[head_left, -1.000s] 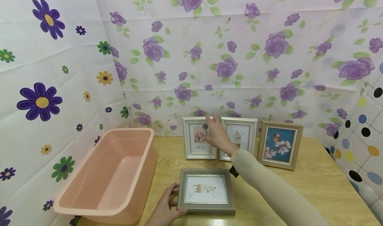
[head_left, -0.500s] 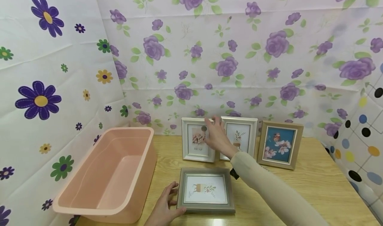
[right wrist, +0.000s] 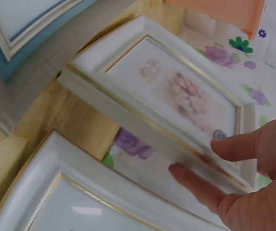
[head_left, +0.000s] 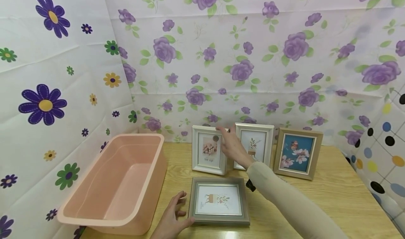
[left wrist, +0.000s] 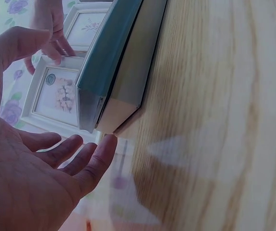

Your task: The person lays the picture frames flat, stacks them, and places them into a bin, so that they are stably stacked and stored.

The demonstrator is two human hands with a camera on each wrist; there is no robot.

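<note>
A right hand (head_left: 235,146) holds a white photo frame with a blossom print (head_left: 207,150) near its upper corner, the grip narrow and closed over the edge, as the frame stands near-upright toward the back of a worktop (head_left: 345,189); whether its base touches is unclear. A second white frame with a potted-plant print (head_left: 254,142) stands just beside it, partly hidden behind the beige-sleeved forearm (head_left: 284,200), with a tan frame (head_left: 299,154) bearing blossoms on blue to its right. A grey-silver frame (head_left: 218,201) lies flat in front of the blossom frame, the left hand (head_left: 172,216) at its left side, grip wide and fingers loosely bent; contact cannot be told for certain. A deep pink basin (head_left: 153,193), smooth and rounded at the corners, sits to the left. The white frames have stepped mouldings with thin gold lines, the grey one a brushed-looking border. Pale wood grain runs across the worktop, backed by a creased sheet of purple roses (head_left: 202,73).
</note>
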